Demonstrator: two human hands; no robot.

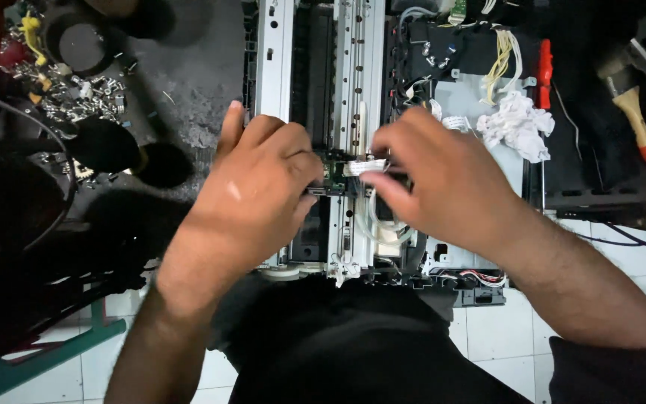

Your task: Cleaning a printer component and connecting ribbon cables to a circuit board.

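Observation:
An opened printer chassis [278,67] with bare metal rails lies in front of me on the floor. My left hand [252,183] rests over the black carriage at the middle, its fingers curled against a small green circuit board [333,173]. My right hand [443,176] pinches a white flat ribbon cable [364,165] that runs onto that board. Both hands meet over the carriage, and what lies under the palms is hidden.
A crumpled white cloth [517,123] lies on the chassis at the right. A red-handled tool [544,71] and a wooden-handled brush [635,120] sit beyond it. Loose screws [84,97] are heaped at the upper left. White floor tiles [502,337] show below.

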